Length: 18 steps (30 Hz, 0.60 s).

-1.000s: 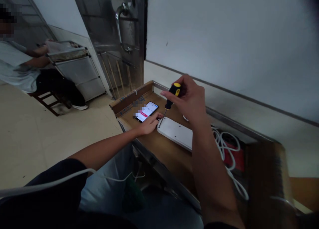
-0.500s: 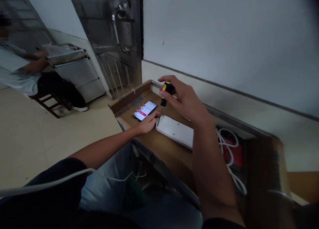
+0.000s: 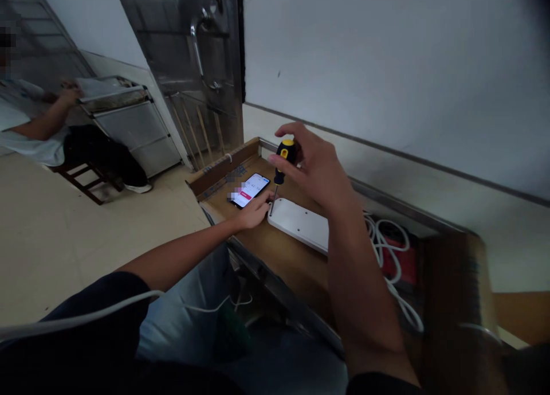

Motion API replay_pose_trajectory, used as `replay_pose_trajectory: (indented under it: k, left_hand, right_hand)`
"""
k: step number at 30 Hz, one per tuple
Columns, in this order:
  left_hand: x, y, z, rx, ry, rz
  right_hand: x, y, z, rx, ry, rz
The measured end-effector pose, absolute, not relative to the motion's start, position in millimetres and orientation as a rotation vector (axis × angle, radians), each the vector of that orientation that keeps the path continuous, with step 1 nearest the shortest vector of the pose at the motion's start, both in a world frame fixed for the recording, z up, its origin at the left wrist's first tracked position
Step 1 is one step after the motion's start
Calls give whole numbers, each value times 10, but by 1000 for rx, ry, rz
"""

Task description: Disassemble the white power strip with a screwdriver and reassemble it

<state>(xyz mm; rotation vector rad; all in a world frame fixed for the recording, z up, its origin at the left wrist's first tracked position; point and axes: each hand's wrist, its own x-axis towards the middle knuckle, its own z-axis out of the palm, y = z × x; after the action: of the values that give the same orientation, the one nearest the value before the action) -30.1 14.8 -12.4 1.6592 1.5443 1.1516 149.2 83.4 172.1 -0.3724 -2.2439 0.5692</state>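
Observation:
A white power strip [image 3: 296, 224] lies with its screw-holed face up on the cardboard-lined table; my right forearm covers its near end. My left hand [image 3: 253, 212] grips its far left end, thumb and fingers at the edge, fingertips partly hidden. Above that end, my right hand [image 3: 315, 165] holds a yellow and black screwdriver [image 3: 285, 151] between thumb and fingers. The screwdriver stands nearly upright, its tip at the hole in the strip's left corner. A lit phone [image 3: 251, 190] lies just beyond my left hand.
A coiled white cable [image 3: 397, 249] lies beside a red object [image 3: 404, 266] to the right of my forearm. Raised cardboard [image 3: 219, 168] edges the table's left end, and a wall [image 3: 387, 97] runs behind. At far left a person [image 3: 43, 125] sits by a white rack [image 3: 135, 128].
The fingers of my right hand have shifted around the screwdriver handle, which has turned and leans differently. My left hand and the power strip stay in place. The seated person's arm has moved.

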Motion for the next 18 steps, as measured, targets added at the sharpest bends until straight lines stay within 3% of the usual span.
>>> replay_pose_trajectory:
  k: [5, 11, 18]
  left_hand:
    - [-289, 138, -101, 1658, 1550, 1143]
    - [-294, 143, -111, 1660, 1539, 1140]
    - [-283, 136, -85, 1669, 1527, 1140]
  right_hand:
    - [1472, 850, 1692, -445, -2293, 471]
    - [1569, 889, 1716, -149, -2340, 699]
    - [1573, 842, 1774, -372, -2225, 668]
